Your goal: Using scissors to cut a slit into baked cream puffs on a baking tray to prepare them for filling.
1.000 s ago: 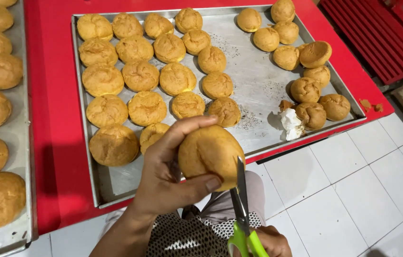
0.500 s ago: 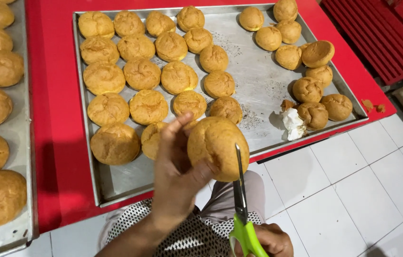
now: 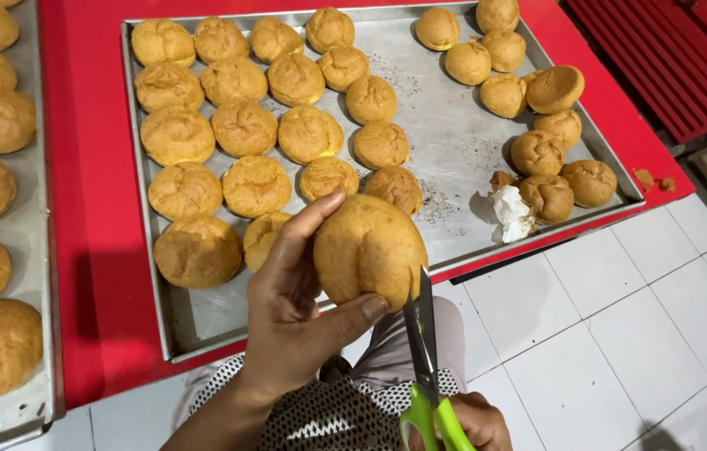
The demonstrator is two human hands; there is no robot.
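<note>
My left hand (image 3: pixel 295 313) grips a round golden puff bun (image 3: pixel 367 249), thumb under it and fingers behind, over the near edge of a metal baking tray (image 3: pixel 453 142). Green-handled scissors (image 3: pixel 425 351) point upward in my right hand (image 3: pixel 478 422) at the bottom edge, their blades touching the bun's lower right side. Only part of the right hand shows. Several similar buns (image 3: pixel 245 125) lie in rows on the tray's left half, and a smaller group of buns (image 3: pixel 537 134) lies at its right.
A white lump of cream or paper (image 3: pixel 510 213) lies on the tray near the right group. A second tray (image 3: pixel 23 242) with larger buns sits at left. Both rest on a red table (image 3: pixel 90 276). White floor tiles (image 3: pixel 620 334) lie below right.
My left hand has turned and lifted the bun slightly. The scissors rose, and their blades have reached the bun's lower right edge.
</note>
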